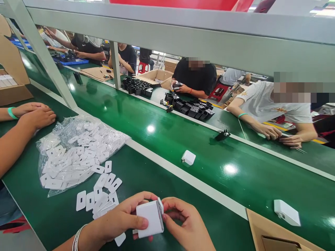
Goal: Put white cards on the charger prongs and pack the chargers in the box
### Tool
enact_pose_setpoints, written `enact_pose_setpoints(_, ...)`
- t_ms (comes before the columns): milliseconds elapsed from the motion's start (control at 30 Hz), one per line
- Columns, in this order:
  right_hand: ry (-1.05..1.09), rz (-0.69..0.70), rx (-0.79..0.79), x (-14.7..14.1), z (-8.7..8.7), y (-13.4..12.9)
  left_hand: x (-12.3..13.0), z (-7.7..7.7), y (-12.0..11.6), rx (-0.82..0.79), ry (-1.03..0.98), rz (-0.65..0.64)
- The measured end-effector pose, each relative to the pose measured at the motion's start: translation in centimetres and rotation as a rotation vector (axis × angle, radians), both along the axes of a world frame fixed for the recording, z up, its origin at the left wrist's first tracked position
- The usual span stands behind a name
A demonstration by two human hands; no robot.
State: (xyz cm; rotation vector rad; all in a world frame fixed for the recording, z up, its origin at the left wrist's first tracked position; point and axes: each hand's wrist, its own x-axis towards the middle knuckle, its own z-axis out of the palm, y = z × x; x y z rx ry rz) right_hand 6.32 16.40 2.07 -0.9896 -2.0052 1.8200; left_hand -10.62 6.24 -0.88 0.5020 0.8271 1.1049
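My left hand is closed round a white charger housing, its thumb on the flat face. At the housing's right end, my right hand pinches a thin white end plate between thumb and fingers. The plate sits slightly tilted against the open end, with a dark gap showing beside it. Loose white plates with slots lie on the green table to the left of my hands. Behind them, a clear plastic bag holds several more of these plates.
White chargers and a black one lie on the green conveyor. Cardboard is at the lower right. A person's arms rest at the left. Co-workers sit across, near black housings. A metal beam crosses above.
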Motion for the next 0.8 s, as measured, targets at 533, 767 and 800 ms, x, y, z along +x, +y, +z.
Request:
enact_pose_setpoints(533, 0.301, 0.351, 0.927, 0.9, 0.4, 1.3, 0.5, -2.1, 0.6, -0.344, -0.549, -0.154)
enact_pose_setpoints(767, 0.258, 0.388, 0.808, 0.9, 0.5, 1.3, 0.5, -2.4, 0.7, -0.338, -0.575, -0.165)
enact_pose_setpoints(800, 0.263, 0.377, 0.796, 0.8, 0.4, 1.3, 0.5, -2.4, 0.8, -0.325, -0.575, -0.159)
